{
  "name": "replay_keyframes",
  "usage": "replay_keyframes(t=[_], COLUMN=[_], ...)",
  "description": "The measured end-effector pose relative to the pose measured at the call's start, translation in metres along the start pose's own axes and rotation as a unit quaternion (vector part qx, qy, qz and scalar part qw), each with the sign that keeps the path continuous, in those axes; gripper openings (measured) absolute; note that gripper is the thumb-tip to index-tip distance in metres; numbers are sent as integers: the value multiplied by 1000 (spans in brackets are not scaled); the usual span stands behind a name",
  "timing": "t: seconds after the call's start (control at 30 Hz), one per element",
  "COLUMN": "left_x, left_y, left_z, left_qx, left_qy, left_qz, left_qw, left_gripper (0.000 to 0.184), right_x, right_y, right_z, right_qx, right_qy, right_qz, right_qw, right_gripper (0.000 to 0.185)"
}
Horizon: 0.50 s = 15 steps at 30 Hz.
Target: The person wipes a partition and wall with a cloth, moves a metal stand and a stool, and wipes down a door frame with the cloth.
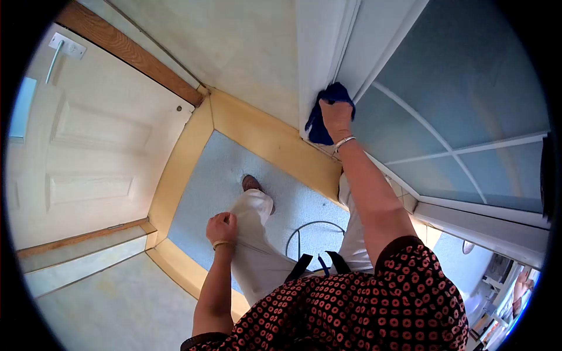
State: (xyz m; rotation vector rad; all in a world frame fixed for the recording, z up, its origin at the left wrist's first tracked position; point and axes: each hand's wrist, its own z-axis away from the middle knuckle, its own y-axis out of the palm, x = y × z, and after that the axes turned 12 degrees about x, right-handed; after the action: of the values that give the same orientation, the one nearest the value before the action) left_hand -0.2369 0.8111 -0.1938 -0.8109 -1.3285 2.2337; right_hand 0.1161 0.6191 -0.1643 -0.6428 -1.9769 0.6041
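My right hand [336,119] is closed on a dark blue cloth [321,130], which is pressed against the lower part of a white door frame [313,55]. A bracelet circles that wrist. My left hand [222,227] hangs beside my left trouser leg, over the blue-grey floor. Its fingers are curled in, and I cannot make out anything in them. Right of the cloth stands a panel of frosted glass [445,88] with curved white bars.
A white panelled door [99,140] with a metal handle [54,58] is on the left. Yellow skirting [263,134] borders the blue-grey floor [202,175]. A thin dark hoop [304,225] shows near my legs. Shelves with small items [497,292] lie at lower right.
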Motion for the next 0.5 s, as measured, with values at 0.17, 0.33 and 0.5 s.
replay_keyframes(t=[0.17, 0.33, 0.5], left_x=[1, 1, -8], left_y=[-2, 1, -3], left_z=[1, 1, -3], left_qx=[22, -18, -7], left_qy=[-28, 13, -5], left_qz=[5, -25, -14], left_qw=[999, 999, 1000], left_gripper=[28, 22, 24], right_x=[0, 72, 47], right_y=[-14, -82, -49], right_z=[-9, -56, -39], right_qx=[59, -35, -90], right_qy=[-14, -130, -141], right_qz=[-1, 11, 18], right_qw=[998, 991, 986], right_gripper=[21, 15, 11])
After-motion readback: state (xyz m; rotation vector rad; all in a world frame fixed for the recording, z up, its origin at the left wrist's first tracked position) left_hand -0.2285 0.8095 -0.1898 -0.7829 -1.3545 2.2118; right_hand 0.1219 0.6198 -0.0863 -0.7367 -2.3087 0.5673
